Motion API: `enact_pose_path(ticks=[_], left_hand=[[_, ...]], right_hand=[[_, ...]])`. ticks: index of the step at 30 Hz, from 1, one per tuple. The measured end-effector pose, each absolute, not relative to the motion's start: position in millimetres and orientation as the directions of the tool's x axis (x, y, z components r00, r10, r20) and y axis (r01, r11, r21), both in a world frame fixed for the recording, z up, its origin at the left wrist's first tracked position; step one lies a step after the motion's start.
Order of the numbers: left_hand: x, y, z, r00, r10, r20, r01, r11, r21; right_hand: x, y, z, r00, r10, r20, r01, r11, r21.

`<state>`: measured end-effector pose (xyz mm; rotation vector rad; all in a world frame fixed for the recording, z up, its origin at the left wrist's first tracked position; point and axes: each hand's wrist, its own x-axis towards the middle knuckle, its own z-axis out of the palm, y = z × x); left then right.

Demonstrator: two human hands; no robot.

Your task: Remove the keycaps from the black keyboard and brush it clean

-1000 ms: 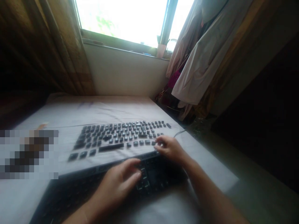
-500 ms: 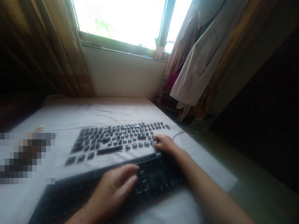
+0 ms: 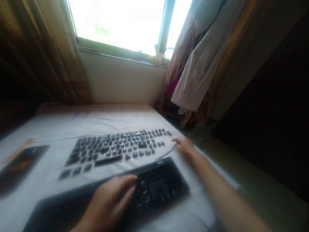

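A black keyboard (image 3: 166,185) lies slanted on the white cloth, with a dark panel showing at its right part. My left hand (image 3: 108,199) rests over its middle, thumb and forefinger a little apart; its other fingers are hidden. Beyond the keyboard, loose black keycaps (image 3: 116,143) lie spread in rows, with a long space bar (image 3: 108,160) among them. My right hand (image 3: 184,146) is at the right end of these rows, fingers pinched. A thin wire-like thing seems to stick out from its fingertips towards the keycaps; blur hides its kind.
A dark phone (image 3: 26,164) lies at the left, beside a narrow orange-tan thing (image 3: 20,149). A cable (image 3: 166,153) runs from the keyboard's back. The white-covered surface (image 3: 210,196) ends at the right. Clothes (image 3: 193,74) hang beside the window.
My right hand has moved away from the keyboard's back edge to the far right of the keycap rows. My left hand stays over the keyboard. The view has shifted slightly.
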<state>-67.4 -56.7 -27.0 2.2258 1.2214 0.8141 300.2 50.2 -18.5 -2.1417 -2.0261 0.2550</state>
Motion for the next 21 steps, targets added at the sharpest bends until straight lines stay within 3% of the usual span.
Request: enact_pose_path(ticks=[4,11,16,21], left_hand=[[-68.0,-52.4,-31.5,0.495,0.746,0.445,0.624,-0.662,0.415],[-74.6,-50.4,-55.3,0.603,0.623,0.498,0.687,-0.723,0.072],[-75.9,-51.4,-60.3,0.627,0.582,0.517,0.68,-0.733,0.0],[-78.5,-51.2,-56.7,0.646,0.619,0.448,0.681,-0.732,0.029]], right_hand=[[331.0,48.4,-19.6,0.082,0.996,-0.019,0.974,-0.084,-0.209],[348.4,39.0,-8.4,0.125,0.986,-0.106,0.983,-0.138,-0.12],[369.0,7.2,13.6,0.221,0.966,-0.135,0.968,-0.234,-0.091],[376.9,-52.3,23.6,0.195,0.945,-0.261,0.942,-0.255,-0.219]])
